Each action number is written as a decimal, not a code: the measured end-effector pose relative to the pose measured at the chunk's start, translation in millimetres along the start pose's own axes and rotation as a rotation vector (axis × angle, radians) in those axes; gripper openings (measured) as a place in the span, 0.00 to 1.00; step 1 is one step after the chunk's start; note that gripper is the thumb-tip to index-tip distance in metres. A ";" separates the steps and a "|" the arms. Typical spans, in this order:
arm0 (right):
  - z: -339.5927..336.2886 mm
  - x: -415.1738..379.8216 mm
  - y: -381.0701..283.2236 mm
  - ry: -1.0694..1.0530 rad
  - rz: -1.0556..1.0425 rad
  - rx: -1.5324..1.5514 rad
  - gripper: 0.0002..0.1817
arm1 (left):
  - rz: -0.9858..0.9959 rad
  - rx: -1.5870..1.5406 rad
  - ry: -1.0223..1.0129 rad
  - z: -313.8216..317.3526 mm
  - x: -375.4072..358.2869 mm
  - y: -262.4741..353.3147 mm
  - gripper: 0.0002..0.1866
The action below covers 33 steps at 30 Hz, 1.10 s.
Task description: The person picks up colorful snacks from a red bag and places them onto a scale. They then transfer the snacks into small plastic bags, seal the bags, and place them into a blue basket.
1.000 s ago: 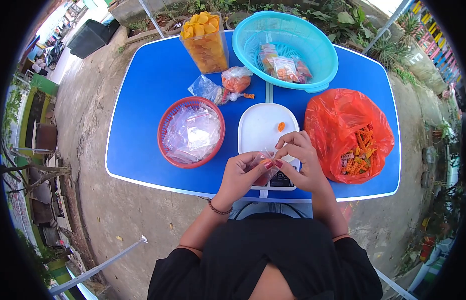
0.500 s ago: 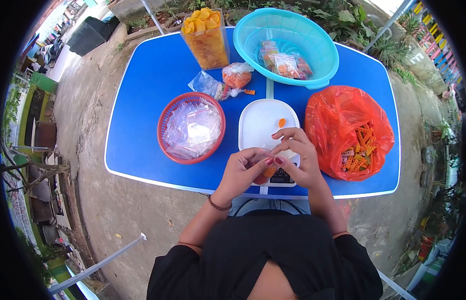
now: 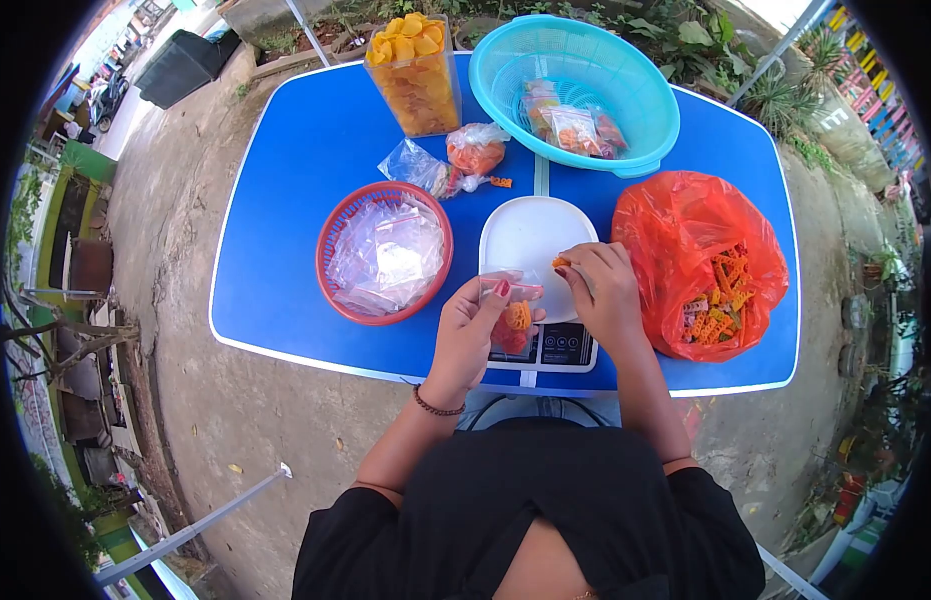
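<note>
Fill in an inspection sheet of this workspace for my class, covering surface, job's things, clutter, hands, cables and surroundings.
Surface: blue table with a white edge.
Job's things: white scale; red basket of clear packets; red plastic bag of colourful pieces; turquoise basket holding filled packets.
Clutter: crumpled clear bag, bag of orange contents and loose piece, near a tub of yellow chips.
Left hand: holds a partly filled clear bag.
Right hand: pinches a small orange piece.
Cables: nothing seen.
Surroundings: concrete ground, plants.
</note>
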State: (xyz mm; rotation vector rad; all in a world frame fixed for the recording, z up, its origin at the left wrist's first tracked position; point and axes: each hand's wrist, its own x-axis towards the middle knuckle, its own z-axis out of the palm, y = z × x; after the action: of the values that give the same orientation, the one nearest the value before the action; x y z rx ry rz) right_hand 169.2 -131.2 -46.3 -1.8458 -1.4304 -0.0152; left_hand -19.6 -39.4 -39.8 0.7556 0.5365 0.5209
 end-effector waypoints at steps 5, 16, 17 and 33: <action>-13.9 -4.6 -25.1 0.026 0.203 0.557 0.10 | 0.070 0.277 0.028 3.8 -3.6 -0.2 0.15; -25.7 -2.3 -40.6 0.009 -0.065 0.406 0.06 | 0.246 0.526 0.015 7.6 -8.5 -7.1 0.17; -25.2 -3.5 -40.8 -0.001 -0.038 0.418 0.06 | 0.248 0.462 0.001 8.8 -7.7 -9.2 0.16; -24.3 -5.4 -41.4 -0.120 -0.006 0.423 0.09 | -0.041 0.237 -0.082 6.2 -6.3 -2.7 0.16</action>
State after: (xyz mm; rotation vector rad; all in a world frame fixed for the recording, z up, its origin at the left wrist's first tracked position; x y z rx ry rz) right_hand 143.7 -147.3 -8.6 -1.5118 -1.3937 0.3733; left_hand -19.8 -48.0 -36.4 0.9857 0.5421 0.3902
